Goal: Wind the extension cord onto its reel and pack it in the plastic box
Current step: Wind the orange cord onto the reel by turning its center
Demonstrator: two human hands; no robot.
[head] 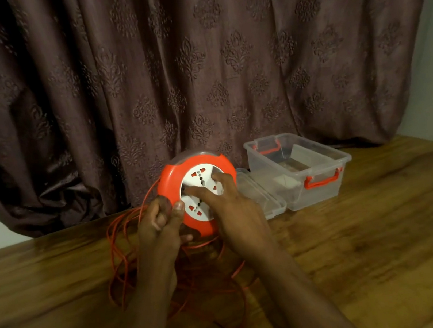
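Brown curtain (194, 63) is hanging behind the wooden tabletop (389, 236), where the left hand (162, 219) is gripping the orange reel (172, 176) upright. Right hand (223, 199) is pressing spread fingers on its white face — loose cord (116, 252) is lying beneath, the open plastic box (318, 159) just beside.

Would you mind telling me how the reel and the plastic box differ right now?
The reel is round, opaque orange and white, held up on edge by the left hand and right hand; the plastic box is rectangular, clear, and sits open on the table. Both carry orange parts.
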